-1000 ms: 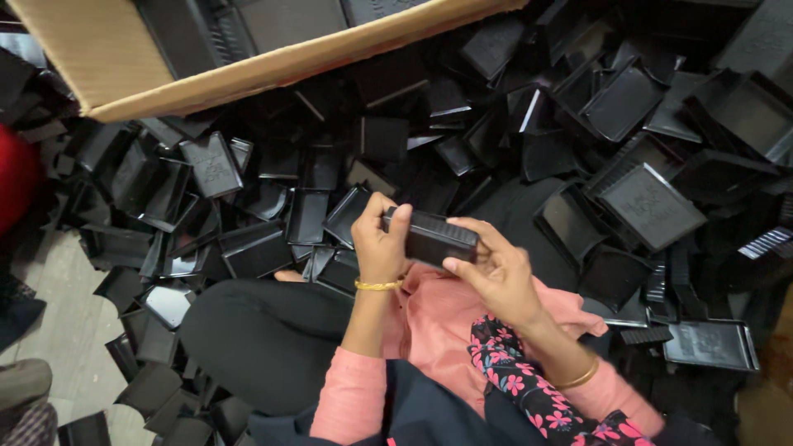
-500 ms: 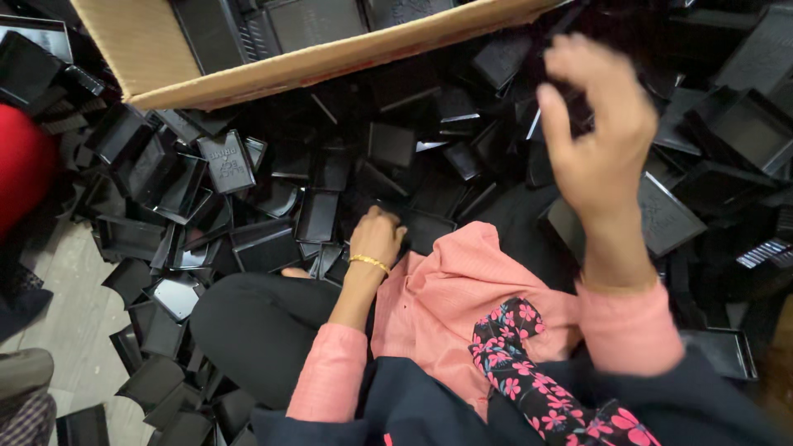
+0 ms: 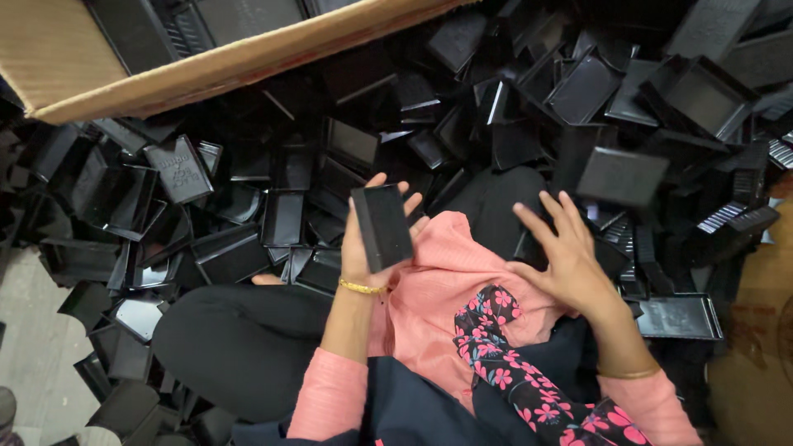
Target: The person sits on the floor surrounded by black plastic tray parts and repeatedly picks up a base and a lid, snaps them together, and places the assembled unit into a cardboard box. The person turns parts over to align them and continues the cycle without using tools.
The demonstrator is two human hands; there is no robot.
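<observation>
Since the earlier frame, my right hand [image 3: 570,260] has come down from high over the pile and now sits low over my lap, fingers spread and loose, gripping nothing. My left hand [image 3: 372,239] has lifted and holds 1 black plastic block [image 3: 382,226] upright against its palm, fingers showing behind it, above the pink cloth [image 3: 438,289] on my knee. I wear a gold bangle [image 3: 362,287] on that wrist. All around my legs lies a heap of black plastic trays [image 3: 578,83], tipped at every angle, some nested in each other. At top left stands a cardboard box [image 3: 206,70], and I see more of the same black trays stacked inside it. 1 flat black lid [image 3: 621,175] rests on the heap just beyond my right fingertips.
</observation>
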